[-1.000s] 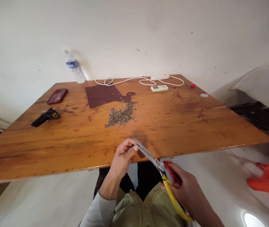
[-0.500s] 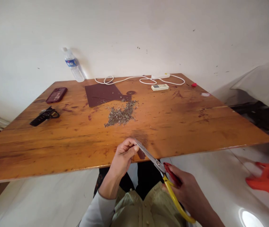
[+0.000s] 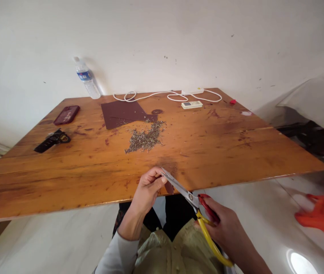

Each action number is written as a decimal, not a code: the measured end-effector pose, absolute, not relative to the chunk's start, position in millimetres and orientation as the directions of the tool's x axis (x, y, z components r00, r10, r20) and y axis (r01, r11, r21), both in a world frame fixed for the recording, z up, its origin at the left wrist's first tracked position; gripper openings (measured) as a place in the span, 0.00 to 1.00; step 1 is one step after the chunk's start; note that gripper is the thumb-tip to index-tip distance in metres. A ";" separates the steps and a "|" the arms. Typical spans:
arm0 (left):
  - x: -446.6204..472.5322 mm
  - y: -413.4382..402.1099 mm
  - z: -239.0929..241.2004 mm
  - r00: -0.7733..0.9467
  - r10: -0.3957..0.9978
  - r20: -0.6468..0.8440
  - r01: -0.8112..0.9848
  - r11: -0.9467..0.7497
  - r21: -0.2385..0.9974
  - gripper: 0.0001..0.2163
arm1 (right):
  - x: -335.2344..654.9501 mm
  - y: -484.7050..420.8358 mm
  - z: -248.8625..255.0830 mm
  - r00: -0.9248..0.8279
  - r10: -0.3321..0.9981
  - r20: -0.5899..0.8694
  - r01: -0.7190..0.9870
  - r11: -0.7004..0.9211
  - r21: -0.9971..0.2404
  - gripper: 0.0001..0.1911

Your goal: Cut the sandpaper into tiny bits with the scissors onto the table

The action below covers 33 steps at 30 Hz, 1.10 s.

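My right hand (image 3: 227, 230) grips the red and yellow handles of a pair of scissors (image 3: 192, 198) near the front edge of the wooden table (image 3: 65, 167). The blades point up and left to my left hand (image 3: 148, 188), whose fingers pinch a small dark piece of paper (image 3: 169, 187) right at the blade tips. A pile of small grey-brown clippings (image 3: 145, 139) lies on the table beyond my hands. Behind the pile rests a dark maroon sheet (image 3: 122, 112).
A water bottle (image 3: 87, 78) leans at the wall. A white cable (image 3: 162, 96) and a small white remote (image 3: 191, 104) lie at the back. A maroon phone case (image 3: 66, 115) and a black tool (image 3: 51, 140) sit left. An orange stool (image 3: 321, 219) stands at right.
The scissors and both hands have barely shifted; the view has dipped slightly. The small dark piece stays pinched at the blades.
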<state>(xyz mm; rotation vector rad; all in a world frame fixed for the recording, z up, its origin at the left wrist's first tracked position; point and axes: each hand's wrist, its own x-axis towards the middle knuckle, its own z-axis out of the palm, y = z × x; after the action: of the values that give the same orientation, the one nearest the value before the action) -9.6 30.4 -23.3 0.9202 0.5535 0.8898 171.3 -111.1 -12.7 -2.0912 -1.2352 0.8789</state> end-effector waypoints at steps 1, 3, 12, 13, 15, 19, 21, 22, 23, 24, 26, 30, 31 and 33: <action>-9.7 30.3 -23.3 0.537 0.842 -0.046 -0.411 0.309 0.858 0.18 | 171.7 -112.6 -15.6 0.361 0.897 -0.256 0.523 -0.422 -0.741 0.14; -9.9 30.2 -23.5 0.539 0.841 -0.047 -0.412 0.312 0.856 0.18 | 173.5 -116.6 -22.8 0.359 0.904 -0.232 0.503 -0.397 -0.768 0.13; -6.0 28.7 -17.8 0.517 0.852 -0.079 -0.422 0.334 0.843 0.19 | 173.5 -120.8 -34.6 0.380 0.899 -0.218 0.482 -0.394 -0.783 0.13; -5.0 28.4 -16.6 0.501 0.860 -0.093 -0.430 0.341 0.836 0.19 | 172.5 -120.9 -39.1 0.406 0.890 -0.207 0.478 -0.400 -0.782 0.13; -3.2 27.9 -14.4 0.458 0.880 -0.125 -0.456 0.353 0.817 0.19 | 171.2 -121.3 -49.0 0.404 0.890 -0.210 0.509 -0.410 -0.757 0.10; -1.2 27.2 -11.9 0.380 0.909 -0.172 -0.486 0.354 0.799 0.19 | 170.2 -120.3 -54.1 0.425 0.891 -0.160 0.588 -0.406 -0.700 0.15; -0.6 27.2 -11.2 0.361 0.915 -0.177 -0.493 0.349 0.797 0.18 | 170.0 -118.8 -49.0 0.432 0.887 -0.165 0.588 -0.415 -0.694 0.17; -0.2 27.2 -11.0 0.353 0.918 -0.179 -0.499 0.347 0.794 0.18 | 169.9 -118.1 -46.2 0.432 0.885 -0.171 0.584 -0.419 -0.695 0.18; 0.2 27.2 -10.8 0.346 0.920 -0.182 -0.505 0.346 0.791 0.17 | 169.8 -117.6 -44.1 0.436 0.884 -0.171 0.581 -0.421 -0.697 0.20; 0.7 27.3 -10.7 0.340 0.922 -0.185 -0.511 0.346 0.787 0.17 | 169.6 -117.5 -42.9 0.444 0.881 -0.162 0.579 -0.420 -0.699 0.21; 1.5 27.3 -10.4 0.328 0.925 -0.192 -0.520 0.347 0.781 0.17 | 169.2 -118.3 -43.1 0.453 0.881 -0.137 0.580 -0.408 -0.705 0.24; 2.0 27.0 -10.1 0.319 0.927 -0.196 -0.530 0.346 0.774 0.18 | 168.4 -122.8 -49.2 0.421 0.903 -0.086 0.600 -0.348 -0.720 0.20; 1.9 26.8 -10.1 0.322 0.927 -0.194 -0.530 0.346 0.774 0.18 | 168.3 -123.9 -50.9 0.410 0.909 -0.075 0.603 -0.332 -0.726 0.19; 1.7 26.5 -9.9 0.329 0.925 -0.189 -0.527 0.346 0.776 0.18 | 167.8 -125.2 -53.3 0.407 0.911 -0.064 0.590 -0.316 -0.743 0.17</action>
<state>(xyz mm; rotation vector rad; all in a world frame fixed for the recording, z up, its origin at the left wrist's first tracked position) 1.7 26.5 -9.9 0.6737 0.7033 1.0500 167.8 -125.2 -53.3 -2.0252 -1.2729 0.6461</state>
